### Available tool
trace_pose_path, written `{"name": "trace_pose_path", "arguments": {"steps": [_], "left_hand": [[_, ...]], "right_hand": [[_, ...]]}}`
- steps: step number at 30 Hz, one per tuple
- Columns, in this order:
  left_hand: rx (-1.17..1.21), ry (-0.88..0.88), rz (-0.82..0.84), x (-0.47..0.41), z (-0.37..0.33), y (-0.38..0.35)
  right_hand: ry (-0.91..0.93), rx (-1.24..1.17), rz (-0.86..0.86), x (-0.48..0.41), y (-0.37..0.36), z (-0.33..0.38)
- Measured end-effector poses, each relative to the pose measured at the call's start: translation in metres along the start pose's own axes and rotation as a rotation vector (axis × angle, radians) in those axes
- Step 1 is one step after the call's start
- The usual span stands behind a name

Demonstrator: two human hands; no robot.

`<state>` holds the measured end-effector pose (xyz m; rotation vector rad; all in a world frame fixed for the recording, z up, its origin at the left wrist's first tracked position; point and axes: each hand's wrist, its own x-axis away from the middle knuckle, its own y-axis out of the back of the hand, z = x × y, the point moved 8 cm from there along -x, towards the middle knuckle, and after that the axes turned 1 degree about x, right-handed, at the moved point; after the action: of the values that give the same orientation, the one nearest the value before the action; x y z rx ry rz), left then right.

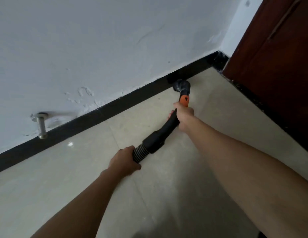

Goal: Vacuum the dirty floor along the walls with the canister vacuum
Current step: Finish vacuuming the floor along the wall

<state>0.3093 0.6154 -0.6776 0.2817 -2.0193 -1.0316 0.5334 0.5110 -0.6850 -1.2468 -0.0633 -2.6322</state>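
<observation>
round brush nozzle [181, 85] on floor [81, 169], touching black baseboard [115, 107] near door [278, 57] | right hand [184, 117] grips black handle [168, 125] below orange collar [184, 100] | left hand [123, 160] grips ribbed hose [139, 154] | wall doorstop [41, 125] at left

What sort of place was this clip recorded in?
Probably an indoor room corner, likely residential: glossy beige tiled floor, white plastered wall with black skirting board, and dark brown wooden door.
</observation>
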Motion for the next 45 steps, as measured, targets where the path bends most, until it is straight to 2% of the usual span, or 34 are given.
{"name": "trace_pose_path", "arguments": {"steps": [3, 6, 8, 11, 15, 17, 20, 23, 25, 28, 29, 31, 33, 36, 42, 45], "left_hand": [[-0.036, 0.114, 0.108, 0.012, 0.034, 0.012], [-0.138, 0.18, 0.276, 0.054, 0.055, 0.021], [-0.136, 0.216, 0.322, 0.087, 0.068, 0.033], [-0.074, 0.281, 0.256, 0.14, 0.088, 0.065], [-0.043, 0.283, 0.075, 0.216, 0.1, 0.115], [0.026, 0.343, -0.029, 0.262, 0.106, 0.136], [0.3, 0.596, -0.24, 0.346, 0.121, 0.166], [0.616, 0.878, -0.343, 0.431, 0.124, 0.178], [0.987, 1.08, -0.401, 0.476, 0.121, 0.172], [1.798, 1.421, -0.618, 0.528, 0.104, 0.166], [1.97, 1.491, -0.691, 0.543, 0.097, 0.169], [2.145, 1.593, -0.786, 0.569, 0.083, 0.182], [2.292, 1.614, -0.888, 0.588, 0.07, 0.198], [2.488, 1.459, -1.009, 0.61, 0.066, 0.214], [2.344, 1.39, -1.362, 0.702, 0.082, 0.255], [2.268, 1.315, -1.509, 0.752, 0.092, 0.273]], "right_hand": [[-0.037, 0.037, -0.001, 0.022, -0.033, -0.02], [-0.146, 0.081, 0.035, 0.059, -0.054, -0.046], [-0.231, 0.091, 0.068, 0.091, -0.059, -0.059], [-0.349, 0.056, 0.044, 0.152, -0.053, -0.068], [-0.465, 0.076, -0.01, 0.249, -0.042, -0.064], [-0.49, 0.082, -0.043, 0.296, -0.042, -0.057], [-0.508, 0.12, -0.057, 0.367, -0.049, -0.041], [-0.511, 0.212, -0.046, 0.429, -0.063, -0.027], [-0.499, 0.272, -0.025, 0.465, -0.074, -0.018], [-0.468, 0.383, 0.019, 0.511, -0.085, -0.005], [-0.472, 0.419, 0.046, 0.526, -0.087, -0.002], [-0.508, 0.47, 0.097, 0.555, -0.09, -0.001], [-0.566, 0.484, 0.139, 0.581, -0.092, -0.001], [-0.666, 0.558, 0.251, 0.618, -0.098, -0.001], [-0.783, 1.056, 0.569, 0.687, -0.092, 0.01], [-0.772, 1.318, 0.683, 0.713, -0.091, 0.013]]}}
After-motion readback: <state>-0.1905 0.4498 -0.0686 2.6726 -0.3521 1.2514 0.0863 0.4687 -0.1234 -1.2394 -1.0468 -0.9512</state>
